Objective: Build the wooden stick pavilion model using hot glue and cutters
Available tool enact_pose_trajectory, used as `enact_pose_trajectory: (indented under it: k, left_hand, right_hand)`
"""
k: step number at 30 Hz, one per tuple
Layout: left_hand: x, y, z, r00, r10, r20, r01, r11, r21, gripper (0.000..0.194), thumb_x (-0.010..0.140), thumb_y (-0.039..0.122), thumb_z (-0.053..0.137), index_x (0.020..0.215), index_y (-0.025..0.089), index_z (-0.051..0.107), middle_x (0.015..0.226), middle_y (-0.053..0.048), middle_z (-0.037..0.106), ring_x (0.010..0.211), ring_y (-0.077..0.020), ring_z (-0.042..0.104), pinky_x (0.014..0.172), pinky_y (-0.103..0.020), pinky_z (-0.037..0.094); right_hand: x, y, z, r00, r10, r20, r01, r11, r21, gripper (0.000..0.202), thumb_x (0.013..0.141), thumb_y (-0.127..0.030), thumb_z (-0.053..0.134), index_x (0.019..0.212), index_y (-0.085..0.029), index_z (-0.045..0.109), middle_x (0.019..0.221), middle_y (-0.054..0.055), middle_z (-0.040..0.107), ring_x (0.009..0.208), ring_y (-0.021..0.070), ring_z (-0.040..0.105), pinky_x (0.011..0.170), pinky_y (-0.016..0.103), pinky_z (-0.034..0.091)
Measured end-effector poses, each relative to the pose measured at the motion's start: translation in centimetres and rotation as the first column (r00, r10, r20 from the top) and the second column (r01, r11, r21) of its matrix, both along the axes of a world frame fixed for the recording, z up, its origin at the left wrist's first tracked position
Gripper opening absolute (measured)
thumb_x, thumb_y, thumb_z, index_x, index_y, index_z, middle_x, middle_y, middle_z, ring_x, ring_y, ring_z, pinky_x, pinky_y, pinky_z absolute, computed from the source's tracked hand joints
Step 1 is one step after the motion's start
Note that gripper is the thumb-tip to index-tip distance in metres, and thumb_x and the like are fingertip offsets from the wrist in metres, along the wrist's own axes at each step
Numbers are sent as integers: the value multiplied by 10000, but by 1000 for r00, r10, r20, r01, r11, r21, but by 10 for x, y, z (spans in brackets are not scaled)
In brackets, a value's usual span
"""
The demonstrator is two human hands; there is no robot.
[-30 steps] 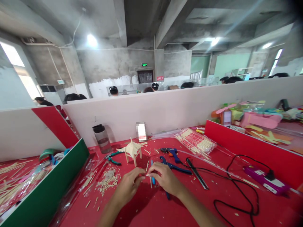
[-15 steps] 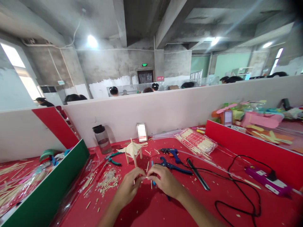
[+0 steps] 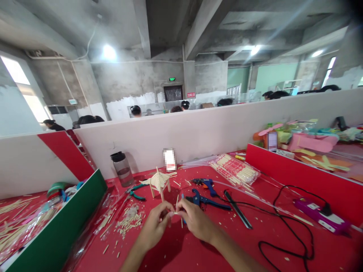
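My left hand [image 3: 157,223] and my right hand [image 3: 195,220] meet fingertip to fingertip over the red table [image 3: 170,253]. Between them a small pale wooden piece [image 3: 176,213] is pinched from both sides. Just beyond my fingers stands a small pavilion-like model [image 3: 159,181] built of thin sticks, with a pointed roof and legs. A thin stick and a blue item, partly hidden, lie under my right hand. Short cut stick pieces [image 3: 129,221] are heaped left of my left hand.
Teal-handled pliers [image 3: 138,192], a bottle [image 3: 122,170] and a phone [image 3: 169,159] stand or lie behind. Rightward are a blue glue gun [image 3: 208,186], blue cutters [image 3: 211,201], a knife [image 3: 237,209], bundled sticks [image 3: 235,170], and a purple power strip [image 3: 320,217] with black cable.
Both hands stay together with small finger shifts; the pale piece shows a little more between the fingertips. The camera view has moved slightly.
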State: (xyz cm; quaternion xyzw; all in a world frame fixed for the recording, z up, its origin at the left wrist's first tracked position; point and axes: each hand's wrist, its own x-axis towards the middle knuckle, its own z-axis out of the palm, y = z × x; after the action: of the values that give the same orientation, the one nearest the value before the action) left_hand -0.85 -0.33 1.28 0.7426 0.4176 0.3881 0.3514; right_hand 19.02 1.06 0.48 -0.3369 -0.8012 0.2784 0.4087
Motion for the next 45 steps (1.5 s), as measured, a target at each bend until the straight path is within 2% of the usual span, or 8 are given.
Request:
enact_pose_trajectory:
  k: [6, 15, 23, 26, 30, 35, 40, 45]
  left_hand:
    - [2, 3, -6, 997, 22, 68, -19, 999, -49, 298, 949, 458, 551, 910, 168, 605, 649, 34, 529, 604, -132, 500, 600, -226, 390]
    - [-3, 0, 9, 977, 77, -198, -43, 985, 167, 230, 987, 349, 461, 884, 191, 593, 783, -28, 620, 698, -171, 574, 654, -249, 445]
    - [-4, 1, 19, 946, 146, -290, -63, 959, 276, 191, 971, 249, 422, 898, 203, 592, 868, -60, 673, 769, -193, 629, 725, -276, 478]
    - [-2, -1, 28, 917, 211, -338, -93, 938, 333, 207, 983, 270, 412, 910, 212, 596, 883, -59, 684, 765, -193, 635, 719, -275, 471]
    - [-6, 3, 54, 875, 285, -391, -123, 913, 389, 194, 978, 297, 436, 979, 229, 618, 961, -54, 706, 765, -187, 653, 694, -266, 465]
    - [-34, 37, 77, 871, 389, -301, -225, 860, 459, 222, 955, 310, 439, 1025, 203, 622, 963, -61, 722, 755, -185, 669, 678, -268, 501]
    - [-56, 73, 64, 877, 378, -295, -191, 840, 508, 223, 966, 303, 444, 1026, 201, 633, 988, -72, 712, 821, -195, 674, 758, -310, 542]
    - [-57, 84, 44, 902, 253, -349, -17, 831, 557, 209, 994, 273, 454, 1059, 204, 640, 1053, -95, 679, 998, -215, 639, 899, -358, 521]
  right_hand:
    - [1, 2, 0, 999, -13, -36, 13, 1000, 7, 141, 958, -132, 497, 919, -195, 618, 898, 12, 663, 831, 143, 609, 761, 237, 438]
    - [-3, -5, 7, 997, -39, -60, 41, 999, 30, 105, 912, -209, 597, 902, -198, 701, 875, 32, 729, 809, 168, 658, 769, 259, 486]
    - [-15, 0, 7, 985, -90, -146, 94, 996, 15, 72, 880, -180, 634, 856, -188, 702, 831, 19, 730, 758, 151, 663, 725, 240, 480]
    - [-16, 3, 18, 980, -82, -180, 82, 997, -7, 78, 859, -176, 629, 830, -180, 702, 783, 23, 727, 705, 152, 658, 666, 234, 483]
    - [-16, 13, 35, 974, -49, -221, 42, 998, -37, 89, 842, -168, 619, 825, -182, 705, 761, 11, 727, 689, 145, 662, 657, 226, 497]
    - [-24, 42, 37, 962, -85, -260, 72, 996, -58, 90, 837, -194, 631, 784, -174, 701, 756, 19, 727, 684, 147, 671, 662, 229, 508]
    - [-38, 71, 24, 954, -103, -281, 83, 993, -82, 68, 816, -189, 652, 768, -170, 697, 759, 27, 732, 700, 161, 681, 656, 233, 502]
    - [-47, 80, 18, 962, -80, -260, 67, 996, -60, 53, 814, -205, 678, 773, -183, 701, 753, 13, 731, 693, 160, 671, 659, 238, 490]
